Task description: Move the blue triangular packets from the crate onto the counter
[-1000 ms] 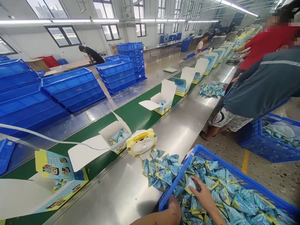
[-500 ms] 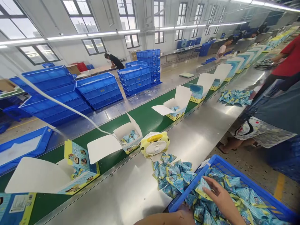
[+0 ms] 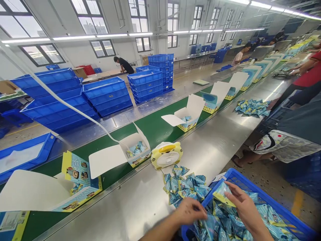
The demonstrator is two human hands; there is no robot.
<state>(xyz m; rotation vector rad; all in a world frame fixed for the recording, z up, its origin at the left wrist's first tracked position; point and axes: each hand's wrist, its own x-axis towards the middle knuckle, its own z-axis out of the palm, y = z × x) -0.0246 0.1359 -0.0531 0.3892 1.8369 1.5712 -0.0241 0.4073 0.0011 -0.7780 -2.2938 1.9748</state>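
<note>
My right hand point(image 3: 242, 202) grips a blue and yellow triangular packet point(image 3: 222, 194) between thumb and fingers, above the blue basket point(image 3: 278, 197) of like packets. At the basket's near left side, my left hand point(image 3: 191, 211) has its fingers pinched together on a blue packet point(image 3: 210, 227), somewhat blurred. Just beyond my left hand, a loose pile of the same packets point(image 3: 184, 184) lies on the metal table. Behind that pile stands a yellow animal-faced fan point(image 3: 167, 155) with a white cable.
Open printed boxes, one box point(image 3: 136, 152) with packets inside, stand along the green conveyor belt point(image 3: 160, 129). Blue crates point(image 3: 105, 95) are stacked beyond it. Another packet pile point(image 3: 252, 107) lies farther up the metal table point(image 3: 210, 140), near a co-worker point(image 3: 298, 120) at right.
My left hand has risen from low at the basket's edge, now with a packet. My right hand has lifted its packet slightly. The boxes on the belt have shifted toward the lower left.
</note>
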